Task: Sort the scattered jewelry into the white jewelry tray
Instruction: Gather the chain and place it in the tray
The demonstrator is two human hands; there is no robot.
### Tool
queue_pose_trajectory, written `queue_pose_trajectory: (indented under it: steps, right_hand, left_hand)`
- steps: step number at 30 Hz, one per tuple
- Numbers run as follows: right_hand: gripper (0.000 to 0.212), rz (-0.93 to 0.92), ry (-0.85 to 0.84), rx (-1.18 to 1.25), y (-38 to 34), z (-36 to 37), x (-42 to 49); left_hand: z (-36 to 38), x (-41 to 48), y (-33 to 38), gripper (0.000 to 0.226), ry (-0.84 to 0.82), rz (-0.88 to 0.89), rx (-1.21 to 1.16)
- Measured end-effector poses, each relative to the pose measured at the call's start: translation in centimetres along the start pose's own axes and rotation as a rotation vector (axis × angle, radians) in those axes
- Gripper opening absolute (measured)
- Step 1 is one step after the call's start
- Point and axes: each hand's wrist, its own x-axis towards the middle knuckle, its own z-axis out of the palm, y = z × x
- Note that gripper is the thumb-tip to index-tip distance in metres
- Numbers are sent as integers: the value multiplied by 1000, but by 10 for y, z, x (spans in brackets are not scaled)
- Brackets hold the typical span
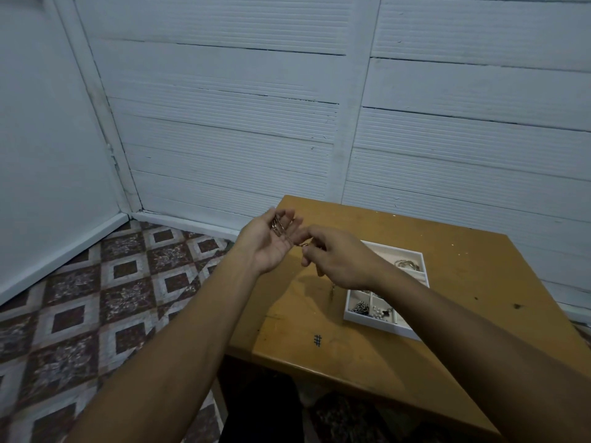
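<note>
Several pieces [361,306] are sorted into the tray [380,325]; rings [277,227] are cradled in the relaxed left hand [267,247], a gold piece [305,245] pinched by the right hand [342,263].

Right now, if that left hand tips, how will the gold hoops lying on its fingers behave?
The gold hoops look thin and rigid, so probably light and stiff. They lie loose on the left hand, fingers uncurled, so tipping would likely let them slide or roll off. Being round, they may roll across the table.
</note>
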Motion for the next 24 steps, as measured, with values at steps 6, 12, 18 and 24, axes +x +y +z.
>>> queue_pose_trajectory:
  steps: [6,12,18,24]
  right_hand:
    - [22,70,-1,95,9,8,-16]
    - [18,98,-65,71,17,0,-38]
    - [18,61,-49,-2,9,-23,-39]
    - [19,-59,13,-171,-35,-48,-18]
  left_hand:
    - [4,0,27,32,-1,91,15]
    - [4,-1,66,33,24,170,-17]
    - [3,-6,84,35,57,240,115]
    - [16,-25,42,31,-59,181,578]
